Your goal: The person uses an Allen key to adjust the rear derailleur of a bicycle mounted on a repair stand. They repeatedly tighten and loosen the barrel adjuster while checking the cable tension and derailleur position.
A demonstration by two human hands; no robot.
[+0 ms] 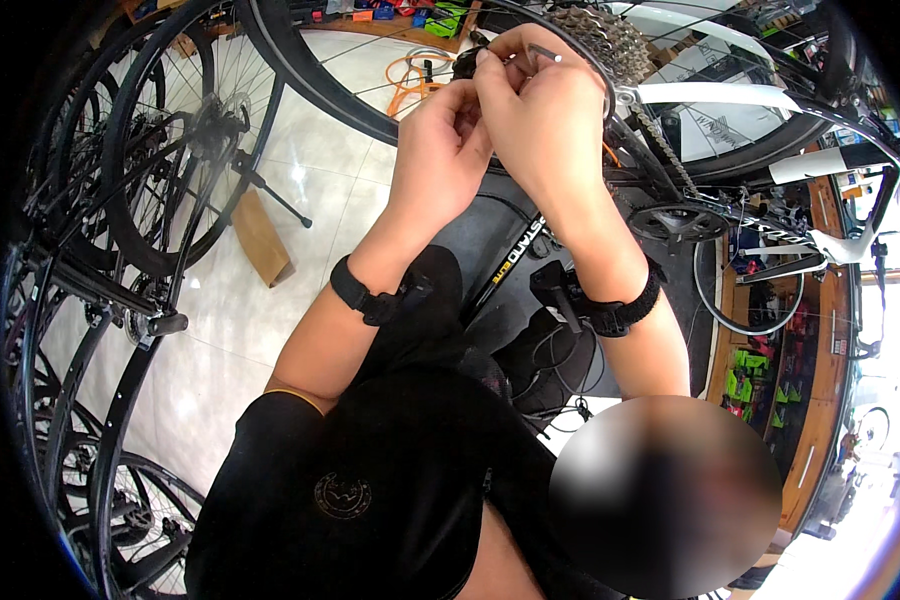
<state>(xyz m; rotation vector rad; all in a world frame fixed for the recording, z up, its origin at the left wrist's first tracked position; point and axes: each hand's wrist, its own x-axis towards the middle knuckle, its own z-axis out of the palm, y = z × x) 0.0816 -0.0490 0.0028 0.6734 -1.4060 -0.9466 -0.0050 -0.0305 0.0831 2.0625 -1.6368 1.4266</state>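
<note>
Both my hands are raised together beside the rear wheel of a bicycle [750,95], just left of its cassette [602,45]. My right hand [545,115] is closed, with a thin grey metal rod [544,52], its kind unclear, sticking out by the fingers. Close against it, my left hand [435,150] is also closed, its fingertips meeting the right hand's. What the left fingers grip is hidden. A small black part [466,64] shows just beyond the fingertips; I cannot make out what it is. The chain [670,155] runs from the cassette to the crankset [678,222].
Several bicycles [205,130] stand closely along the left. A brown paper piece [262,240] lies on the pale floor [315,165]. An orange cable [407,88] lies beyond the wheel. Wooden shelving [820,290] with green-packaged goods [745,380] lines the right. A blurred patch covers the lower right.
</note>
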